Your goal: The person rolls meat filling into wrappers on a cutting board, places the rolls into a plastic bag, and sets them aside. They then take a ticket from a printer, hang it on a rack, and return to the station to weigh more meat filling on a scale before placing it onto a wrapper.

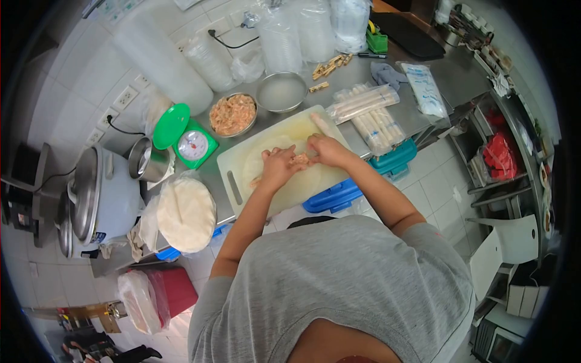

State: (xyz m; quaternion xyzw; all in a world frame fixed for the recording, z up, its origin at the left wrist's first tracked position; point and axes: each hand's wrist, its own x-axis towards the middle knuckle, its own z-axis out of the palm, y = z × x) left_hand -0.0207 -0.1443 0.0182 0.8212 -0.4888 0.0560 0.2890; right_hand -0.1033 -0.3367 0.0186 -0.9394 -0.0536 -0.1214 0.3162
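Note:
A white cutting board (275,202) lies on the steel counter, with a round, thin wrapper sheet (308,180) on it. Across the sheet runs a strip of pinkish filling (299,160). My left hand (278,167) rests over the filling, its fingers bent and touching it. At the strip's right end my right hand (325,150) has its fingers pressed together at the filling. A pale finished roll (321,124) lies at the board's upper right. Behind the board stands a metal bowl of filling (233,115).
A green scale (195,145), an empty metal bowl (282,92) and wooden clothespins (327,68) stand behind. Left are a stack of round wrappers (186,215) and a large cooker (109,193). Bagged rolls (378,130) lie right; blue lidded boxes (333,196) sit below the counter edge.

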